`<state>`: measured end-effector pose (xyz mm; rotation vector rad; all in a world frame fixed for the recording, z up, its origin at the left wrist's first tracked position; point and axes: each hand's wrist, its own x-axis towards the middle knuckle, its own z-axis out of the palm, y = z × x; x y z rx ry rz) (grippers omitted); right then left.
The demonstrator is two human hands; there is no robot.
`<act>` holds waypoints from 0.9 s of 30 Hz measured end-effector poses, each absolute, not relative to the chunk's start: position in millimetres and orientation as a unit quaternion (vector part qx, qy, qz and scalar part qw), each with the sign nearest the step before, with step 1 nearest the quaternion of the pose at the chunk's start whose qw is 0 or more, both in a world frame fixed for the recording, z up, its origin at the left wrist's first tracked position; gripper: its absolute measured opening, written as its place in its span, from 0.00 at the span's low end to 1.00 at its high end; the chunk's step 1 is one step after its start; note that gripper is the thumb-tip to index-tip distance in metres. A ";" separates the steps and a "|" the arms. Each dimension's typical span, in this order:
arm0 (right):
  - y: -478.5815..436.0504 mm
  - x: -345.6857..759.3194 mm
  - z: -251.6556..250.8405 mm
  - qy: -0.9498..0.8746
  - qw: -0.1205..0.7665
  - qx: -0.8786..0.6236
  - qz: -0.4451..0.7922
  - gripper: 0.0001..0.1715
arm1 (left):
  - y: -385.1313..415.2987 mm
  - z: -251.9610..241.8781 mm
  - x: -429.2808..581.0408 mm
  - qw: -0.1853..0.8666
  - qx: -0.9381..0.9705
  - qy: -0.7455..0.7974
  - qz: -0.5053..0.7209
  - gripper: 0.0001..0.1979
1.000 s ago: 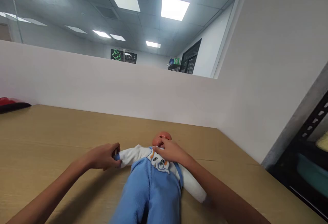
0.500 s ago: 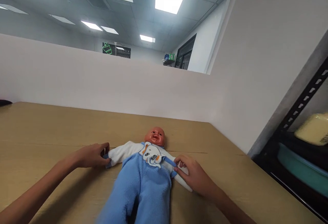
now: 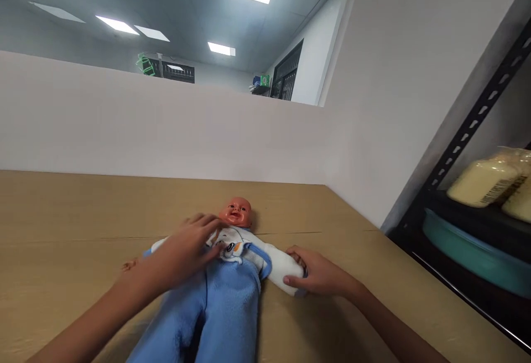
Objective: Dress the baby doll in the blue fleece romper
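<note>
Bald plastic doll in blue-and-white outfit (image 3: 232, 291), face-up: right hand (image 3: 317, 273) closed on white sleeve (image 3: 276, 260); left hand (image 3: 186, 248) half-open over chest, contact unclear.

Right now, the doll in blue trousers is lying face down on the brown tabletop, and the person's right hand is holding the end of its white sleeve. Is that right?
Not quite: the doll lies face up, as the head view shows. The right hand does hold the end of the white sleeve, with the blue trousers over the brown tabletop.
</note>
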<state>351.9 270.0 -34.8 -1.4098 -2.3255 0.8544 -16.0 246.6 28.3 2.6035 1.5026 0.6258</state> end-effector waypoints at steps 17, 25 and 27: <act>261.8 303.8 -7.7 -0.715 0.455 -0.519 0.112 0.40 | 265.9 3.7 62.9 0.095 0.890 0.350 0.277 0.12; 277.0 249.5 -17.1 -0.790 0.445 -0.392 0.154 0.36 | 262.3 -1.1 63.0 0.135 0.806 0.330 0.473 0.12; 278.0 244.8 -24.9 -0.812 0.409 -0.371 0.190 0.37 | 265.4 -0.9 61.8 0.174 0.772 0.341 0.508 0.10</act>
